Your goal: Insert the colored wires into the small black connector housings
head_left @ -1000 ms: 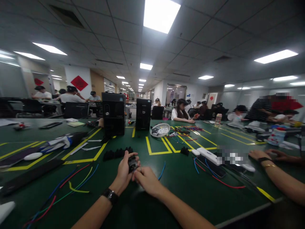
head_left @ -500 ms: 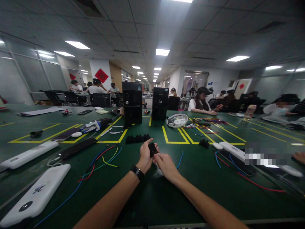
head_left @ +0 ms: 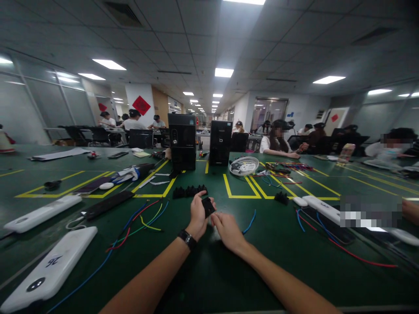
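A shallow round white basket with a slatted wall sits beyond the hands on the green table, holding pale, flat pieces too small to make out. Toward the far right edge stands a pinkish bottle, its contents unreadable. Nearer, the left hand has its fingers wrapped around a small black block, squarish and matt, held up over the table just in front of the body. The right hand has its thumb and fingers drawn together at the block's lower edge; whether they pinch anything there cannot be told. A dark watch circles the left wrist. Just past the left hand lies a row of black jagged pieces, with a similar black piece off to the right. A short blue wire curves beside the right hand, while thin, bendy coloured wires sprawl on the left near a smooth, round-cornered white case marked 26. Two boxy black computer towers rise upright behind strips of flat yellow tape.
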`<state>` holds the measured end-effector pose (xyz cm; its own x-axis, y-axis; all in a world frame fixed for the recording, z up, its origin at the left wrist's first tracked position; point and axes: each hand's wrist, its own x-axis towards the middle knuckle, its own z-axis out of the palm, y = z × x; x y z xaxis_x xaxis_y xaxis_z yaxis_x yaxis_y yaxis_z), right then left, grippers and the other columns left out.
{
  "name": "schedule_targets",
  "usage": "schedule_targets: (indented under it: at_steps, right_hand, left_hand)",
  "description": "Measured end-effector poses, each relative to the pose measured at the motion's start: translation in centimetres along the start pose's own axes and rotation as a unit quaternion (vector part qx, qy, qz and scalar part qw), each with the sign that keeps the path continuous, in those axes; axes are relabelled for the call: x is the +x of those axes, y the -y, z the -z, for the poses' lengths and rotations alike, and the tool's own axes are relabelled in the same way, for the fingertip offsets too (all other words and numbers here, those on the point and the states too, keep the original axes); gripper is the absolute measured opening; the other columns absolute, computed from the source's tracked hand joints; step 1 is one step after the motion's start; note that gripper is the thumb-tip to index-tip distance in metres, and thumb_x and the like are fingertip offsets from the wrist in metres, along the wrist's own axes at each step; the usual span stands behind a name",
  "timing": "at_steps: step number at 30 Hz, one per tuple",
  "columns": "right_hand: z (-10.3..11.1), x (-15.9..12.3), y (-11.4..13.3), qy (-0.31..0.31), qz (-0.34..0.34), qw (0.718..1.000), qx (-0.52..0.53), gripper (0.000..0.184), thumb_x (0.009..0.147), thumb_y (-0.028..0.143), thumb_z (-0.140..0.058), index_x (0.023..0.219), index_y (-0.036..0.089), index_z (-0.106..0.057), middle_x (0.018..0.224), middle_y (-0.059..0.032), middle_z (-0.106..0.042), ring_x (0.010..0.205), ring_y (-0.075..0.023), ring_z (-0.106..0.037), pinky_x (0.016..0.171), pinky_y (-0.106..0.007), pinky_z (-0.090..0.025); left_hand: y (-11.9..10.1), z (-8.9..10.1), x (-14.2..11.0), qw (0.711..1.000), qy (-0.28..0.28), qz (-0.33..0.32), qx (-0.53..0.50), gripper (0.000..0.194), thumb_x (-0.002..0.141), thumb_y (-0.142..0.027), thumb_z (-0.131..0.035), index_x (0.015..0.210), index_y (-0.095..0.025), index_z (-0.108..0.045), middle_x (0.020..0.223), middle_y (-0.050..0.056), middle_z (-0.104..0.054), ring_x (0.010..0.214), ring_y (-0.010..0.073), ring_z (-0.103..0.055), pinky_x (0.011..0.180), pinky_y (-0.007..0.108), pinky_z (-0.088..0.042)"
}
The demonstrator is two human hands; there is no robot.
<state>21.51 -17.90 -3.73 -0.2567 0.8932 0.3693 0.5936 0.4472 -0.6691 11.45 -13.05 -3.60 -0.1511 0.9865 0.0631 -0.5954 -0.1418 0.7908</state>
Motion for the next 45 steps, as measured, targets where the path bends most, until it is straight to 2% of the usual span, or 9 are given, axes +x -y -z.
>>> schedule_targets:
  at_steps: [3,7,16,21,24,30,36,42,45]
  right_hand:
    - [-0.2,-0.2,-0.2,0.003,-0.01,1.0,0.001,0.037,0.093,0.024,-0.037,0.064,0.017,-0.058,0.059,0.0005,-0.056,0.059,-0.0119,-0.051,0.06,-0.022,-0.031]
    - [-1.8,-0.5,0.5,-0.02,-0.06,0.998,-0.024,0.034,0.092,0.018,-0.036,0.068,0.015,-0.061,0.068,-0.0059,-0.064,0.062,-0.0145,-0.054,0.06,-0.025,-0.032]
    - [0.0,-0.3,0.0,-0.008,-0.012,1.0,0.008,0.035,0.092,0.023,-0.036,0.064,0.017,-0.058,0.061,-0.0001,-0.057,0.06,-0.0125,-0.052,0.06,-0.023,-0.031]
    - [1.3,-0.2,1.0,-0.016,-0.038,0.997,0.064,0.036,0.09,0.025,-0.036,0.063,0.016,-0.058,0.054,0.0023,-0.05,0.054,-0.0112,-0.046,0.056,-0.022,-0.03]
    - [1.1,-0.4,1.1,-0.021,-0.039,0.997,0.068,0.035,0.09,0.025,-0.036,0.065,0.016,-0.058,0.055,0.0023,-0.05,0.055,-0.011,-0.046,0.056,-0.022,-0.03]
    - [-0.5,-0.7,0.5,-0.022,-0.012,0.998,0.049,0.036,0.091,0.027,-0.035,0.062,0.017,-0.053,0.058,0.0013,-0.051,0.057,-0.0112,-0.046,0.057,-0.022,-0.03]
    - [0.4,-0.5,1.1,-0.014,-0.067,0.992,0.108,0.033,0.09,0.028,-0.037,0.064,0.017,-0.055,0.049,0.0045,-0.041,0.05,-0.0105,-0.041,0.051,-0.021,-0.027]
    - [-0.6,-0.5,0.9,-0.039,-0.02,0.996,0.072,0.035,0.091,0.026,-0.037,0.06,0.017,-0.052,0.057,0.0028,-0.047,0.056,-0.0098,-0.045,0.056,-0.022,-0.029]
    - [-0.9,-0.3,0.8,-0.033,-0.032,0.996,0.074,0.035,0.091,0.024,-0.037,0.06,0.017,-0.053,0.055,0.0034,-0.046,0.054,-0.0097,-0.044,0.055,-0.022,-0.029]
  left_hand:
    - [0.3,-0.1,-0.1,1.0,-0.013,0.003,0.008,0.033,0.077,-0.031,-0.046,0.106,-0.016,-0.045,0.062,0.0,-0.058,0.047,0.0128,-0.056,0.046,0.024,-0.044]
    - [1.3,0.2,0.2,0.994,-0.047,-0.066,0.073,0.028,0.078,-0.03,-0.045,0.103,-0.018,-0.048,0.063,-0.001,-0.058,0.045,0.0105,-0.054,0.044,0.02,-0.041]
    - [0.8,0.3,0.6,1.0,0.002,-0.009,0.025,0.035,0.079,-0.031,-0.045,0.111,-0.018,-0.042,0.064,0.001,-0.059,0.05,0.0134,-0.058,0.049,0.025,-0.046]
    - [0.0,-0.1,0.4,0.996,0.039,-0.069,0.048,0.033,0.079,-0.028,-0.043,0.111,-0.02,-0.042,0.066,0.0,-0.059,0.051,0.0117,-0.056,0.05,0.023,-0.045]
    - [0.0,-0.2,0.2,0.993,0.057,-0.088,0.047,0.033,0.079,-0.027,-0.042,0.112,-0.021,-0.042,0.068,-0.001,-0.059,0.051,0.0108,-0.056,0.05,0.022,-0.044]
    - [0.2,-0.5,0.0,0.999,0.031,-0.032,-0.017,0.033,0.078,-0.027,-0.043,0.111,-0.022,-0.037,0.061,-0.003,-0.057,0.048,0.0116,-0.056,0.049,0.022,-0.042]
    - [-0.9,-0.2,0.2,0.985,0.098,-0.126,0.061,0.027,0.081,-0.027,-0.04,0.108,-0.022,-0.041,0.069,-0.001,-0.059,0.049,0.0107,-0.055,0.048,0.022,-0.043]
    - [-0.6,-1.0,-0.2,0.998,0.031,-0.041,-0.038,0.033,0.076,-0.024,-0.041,0.109,-0.022,-0.036,0.06,-0.003,-0.057,0.048,0.0135,-0.056,0.049,0.026,-0.045]
    - [-1.0,-0.6,0.0,0.997,0.037,-0.068,-0.003,0.031,0.076,-0.023,-0.042,0.107,-0.022,-0.038,0.062,-0.002,-0.058,0.049,0.0138,-0.057,0.049,0.026,-0.046]
